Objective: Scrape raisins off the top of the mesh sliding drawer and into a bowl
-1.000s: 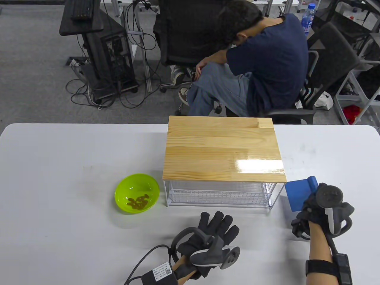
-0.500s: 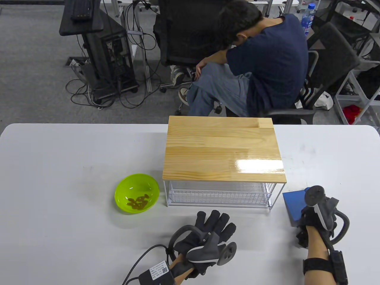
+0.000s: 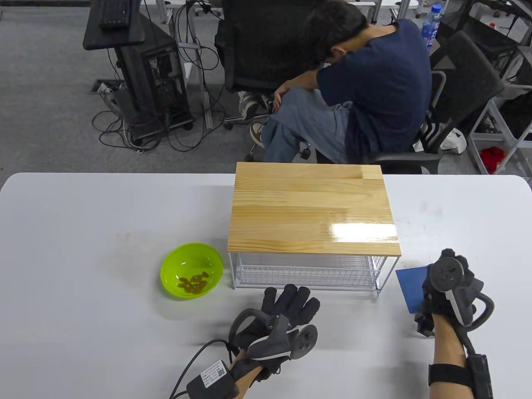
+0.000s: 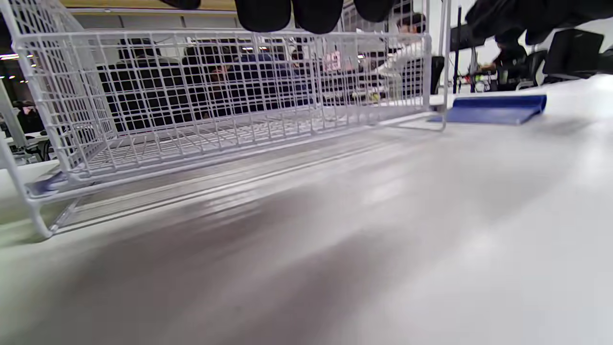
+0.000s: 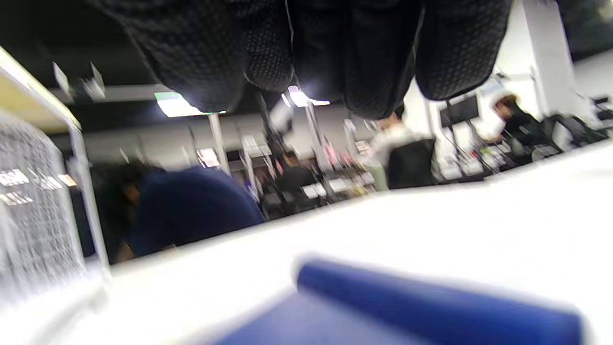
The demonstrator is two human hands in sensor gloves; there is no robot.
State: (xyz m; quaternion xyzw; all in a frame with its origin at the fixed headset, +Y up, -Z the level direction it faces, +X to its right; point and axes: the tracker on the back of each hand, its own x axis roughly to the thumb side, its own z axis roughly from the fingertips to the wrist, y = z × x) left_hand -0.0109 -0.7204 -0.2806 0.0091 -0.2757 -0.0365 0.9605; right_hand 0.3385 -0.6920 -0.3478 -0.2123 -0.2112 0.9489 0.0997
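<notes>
Scraper (image 3: 409, 289) lowered flat onto table | both hands' fingers relaxed, empty | wrist label unreadable

floor (image 3: 50, 104): grey carpet | office chairs (image 3: 461, 83) | computer tower (image 3: 162, 79) | cables (image 3: 124, 129)

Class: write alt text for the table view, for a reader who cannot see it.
A white table holds a wood-topped wire drawer, with a green bowl of raisins to its left. The left hand lies flat; the right hand rests over a blue scraper.
</notes>
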